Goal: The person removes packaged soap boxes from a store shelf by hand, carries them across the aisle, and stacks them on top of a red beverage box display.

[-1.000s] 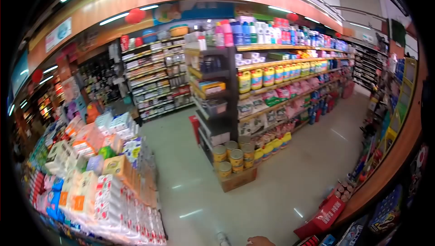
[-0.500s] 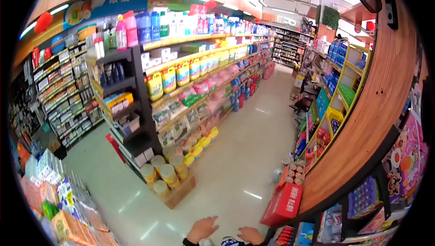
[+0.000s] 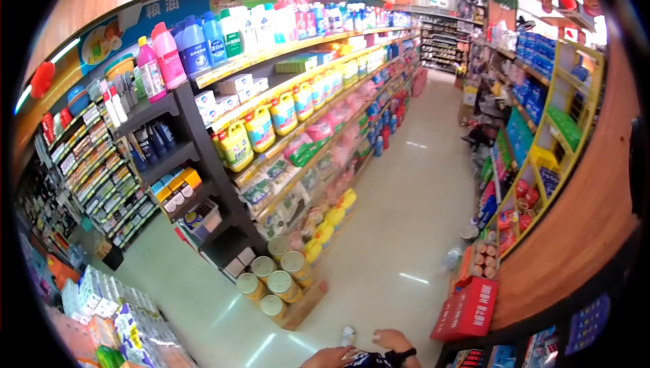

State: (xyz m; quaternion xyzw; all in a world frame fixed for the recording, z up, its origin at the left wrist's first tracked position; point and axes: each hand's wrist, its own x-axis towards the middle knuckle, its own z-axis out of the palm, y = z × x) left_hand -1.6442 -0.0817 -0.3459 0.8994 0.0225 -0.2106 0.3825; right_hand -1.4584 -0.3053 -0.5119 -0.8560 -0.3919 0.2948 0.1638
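Note:
Low in the head view, my left hand (image 3: 330,356) reaches in from the bottom edge, its fingers stretched out and holding nothing. To its right is my right hand (image 3: 391,339), also without anything in it, its fingers loosely bent and pointing left; a dark band circles that wrist. Both hands hang over the shop floor (image 3: 359,287), apart from any goods. A white shoe tip (image 3: 349,334) shows between them. Nearest the right hand is a red carton (image 3: 466,309) on the floor. Ahead and left, several yellow tins (image 3: 279,285) stand in a low cardboard tray (image 3: 313,306).
A long shelf (image 3: 271,144) of bottles and packs lines the aisle's left side. Along the right run a yellow rack (image 3: 552,138) and a wooden panel (image 3: 575,226). Boxed goods (image 3: 128,327) are stacked at lower left. The aisle (image 3: 399,165) leads to far shelves.
The view has turned left and come nearer the shelf, so the tins and red carton sit further right. Both hands have shifted right in view, the left now lower and the right slightly higher.

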